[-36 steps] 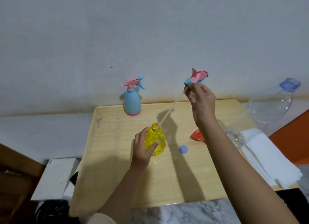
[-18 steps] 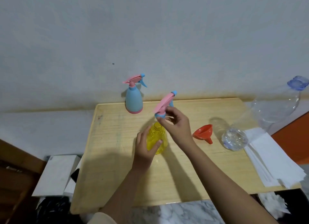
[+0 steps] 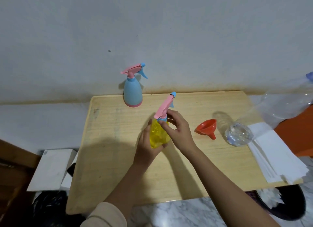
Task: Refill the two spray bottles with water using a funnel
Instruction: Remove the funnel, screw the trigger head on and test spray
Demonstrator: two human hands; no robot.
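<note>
Grey plaster wall [image 3: 169,32] behind, light wooden table [image 3: 118,167] pushed against it, marble floor below. White box [image 3: 50,167] sits off the table's left edge; small label on its far corner, too small to read. Blue spray bottle [image 3: 133,93] stands upright at the far edge, left of centre, with a pink trigger head and blue nozzle, no print visible on it. Yellow spray bottle [image 3: 158,135] is near the table's middle. Left hand [image 3: 146,150] wraps around its body from the left, fingers curled on it. Can't tell if its base touches the table. Pink spray head [image 3: 165,106] sits on the yellow bottle's neck, tilted, nozzle pointing away. Right hand [image 3: 177,130] pinches the head's blue collar with thumb and fingertips. Orange funnel [image 3: 205,127] lies on its side right of the hands, spout toward the near right. Clear bottle [image 3: 240,133] lies just beside it at the right edge, its blue cap past the far right corner. White paper sheets [image 3: 277,157] are stacked on the near right corner. Black bin [image 3: 281,201] with crumpled paper is on the floor.
</note>
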